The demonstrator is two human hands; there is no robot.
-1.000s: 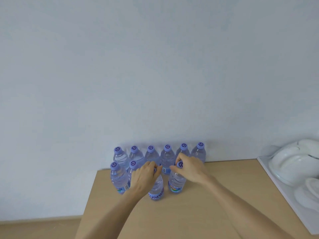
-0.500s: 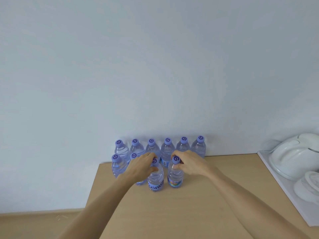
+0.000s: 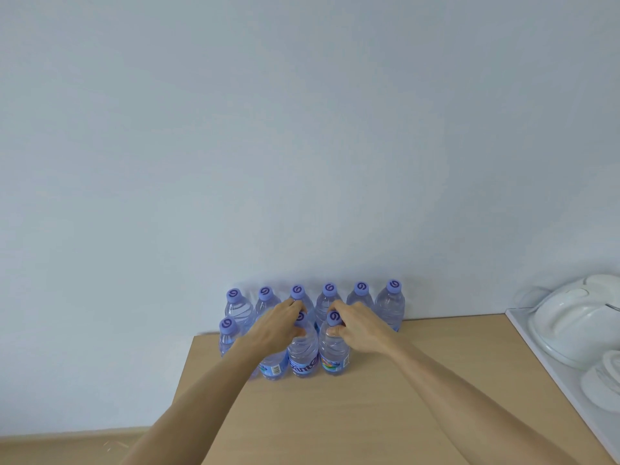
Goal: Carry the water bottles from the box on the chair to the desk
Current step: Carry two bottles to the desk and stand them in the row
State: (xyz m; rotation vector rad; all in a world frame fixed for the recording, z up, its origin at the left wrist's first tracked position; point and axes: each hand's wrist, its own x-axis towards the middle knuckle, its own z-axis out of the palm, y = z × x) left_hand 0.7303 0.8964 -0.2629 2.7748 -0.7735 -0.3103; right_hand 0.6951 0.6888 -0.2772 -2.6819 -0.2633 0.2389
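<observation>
We see both hands closed around the necks of two water bottles standing upright on the desk [image 3: 369,414]. The left hand [image 3: 276,327] grips the third front-row bottle [image 3: 303,355] just below its cap; the right hand [image 3: 359,327] grips the fourth front-row bottle [image 3: 333,354] the same way, its purple cap [image 3: 334,316] showing above the fingers. These two stand side by side, touching or nearly so — we cannot tell which. Behind them a back row of six bottles [image 3: 391,305] lines the pale wall [image 3: 302,146], and two more front-row bottles [image 3: 228,333] stand to the left, one partly hidden by the left forearm. White dishes [image 3: 577,317] rest on a white tray [image 3: 536,347] at the desk's right edge.
</observation>
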